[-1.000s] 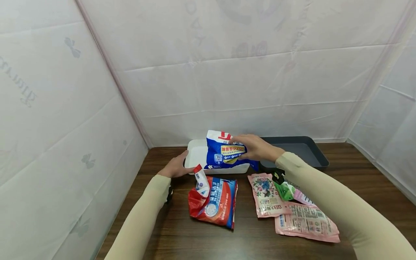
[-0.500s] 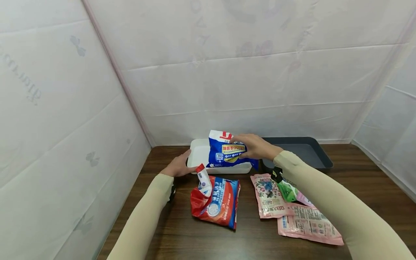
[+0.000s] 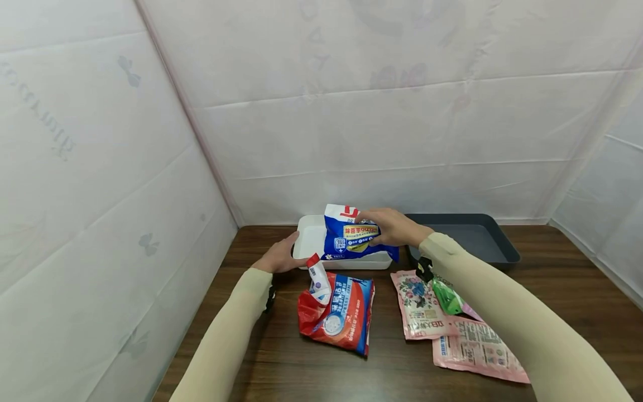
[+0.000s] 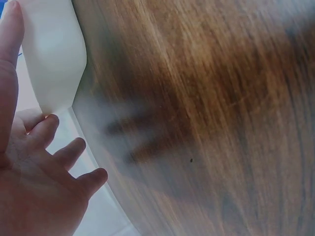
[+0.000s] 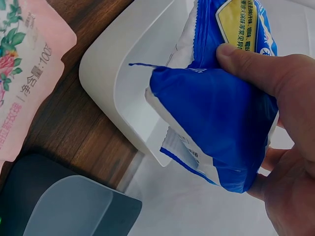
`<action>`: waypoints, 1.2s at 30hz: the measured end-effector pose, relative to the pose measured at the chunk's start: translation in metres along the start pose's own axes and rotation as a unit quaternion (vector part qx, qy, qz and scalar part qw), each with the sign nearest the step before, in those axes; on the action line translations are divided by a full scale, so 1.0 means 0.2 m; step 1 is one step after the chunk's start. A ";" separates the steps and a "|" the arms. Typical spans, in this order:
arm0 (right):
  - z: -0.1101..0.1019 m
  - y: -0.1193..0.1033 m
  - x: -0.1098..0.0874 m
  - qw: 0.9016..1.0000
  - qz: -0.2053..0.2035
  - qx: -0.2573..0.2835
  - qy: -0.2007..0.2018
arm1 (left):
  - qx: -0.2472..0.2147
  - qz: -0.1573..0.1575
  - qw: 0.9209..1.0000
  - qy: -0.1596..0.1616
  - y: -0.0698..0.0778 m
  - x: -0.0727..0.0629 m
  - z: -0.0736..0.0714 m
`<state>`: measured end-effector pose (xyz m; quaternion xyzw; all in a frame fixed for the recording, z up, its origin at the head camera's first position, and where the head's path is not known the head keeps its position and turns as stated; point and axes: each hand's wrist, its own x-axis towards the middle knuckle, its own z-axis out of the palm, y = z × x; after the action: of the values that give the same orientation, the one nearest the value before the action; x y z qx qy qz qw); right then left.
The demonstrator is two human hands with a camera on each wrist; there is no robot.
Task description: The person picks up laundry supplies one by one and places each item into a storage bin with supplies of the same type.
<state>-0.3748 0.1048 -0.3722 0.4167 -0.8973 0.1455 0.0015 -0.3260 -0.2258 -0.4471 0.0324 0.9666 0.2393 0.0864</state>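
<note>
My right hand [image 3: 392, 226] grips a blue and white laundry detergent bag [image 3: 341, 240], thumb on its printed face in the right wrist view and fingers behind. The bag is tilted over the white tray [image 3: 307, 237]; its blue end [image 5: 216, 118] overlaps the tray's rim in the right wrist view. My left hand [image 3: 278, 255] rests at the tray's left front corner, fingers spread and slightly bent in the left wrist view. Just in front lies a red and blue detergent bag [image 3: 349, 312], its white-and-red corner [image 3: 318, 276] folded up near the left thumb.
A dark grey tray [image 3: 462, 237] stands right of the white one. Pink pouches [image 3: 419, 304] and a green and pink packet [image 3: 447, 297] lie on the wooden table [image 3: 392, 374], partly under the right forearm. White fabric walls [image 3: 351, 139] enclose the back and sides.
The view has shifted slightly, moving everything a little to the right in frame. Both hands and the blue bag keep nearly the same places relative to the white tray.
</note>
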 end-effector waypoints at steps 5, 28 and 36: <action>0.01 0.00 0.01 1.000 -0.003 0.000 -0.004 | -0.004 -0.004 1.000 0.003 0.00 0.01 0.00; 0.06 0.03 0.05 1.000 0.008 -0.008 -0.018 | -0.003 -0.018 1.000 0.001 0.03 0.01 0.02; 0.08 0.03 0.05 1.000 -0.002 -0.002 -0.028 | -0.005 -0.019 1.000 0.002 0.02 0.02 0.03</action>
<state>-0.3852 0.0967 -0.3879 0.4226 -0.8963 0.1320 -0.0229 -0.3289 -0.2186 -0.4503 0.0134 0.9660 0.2423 0.0890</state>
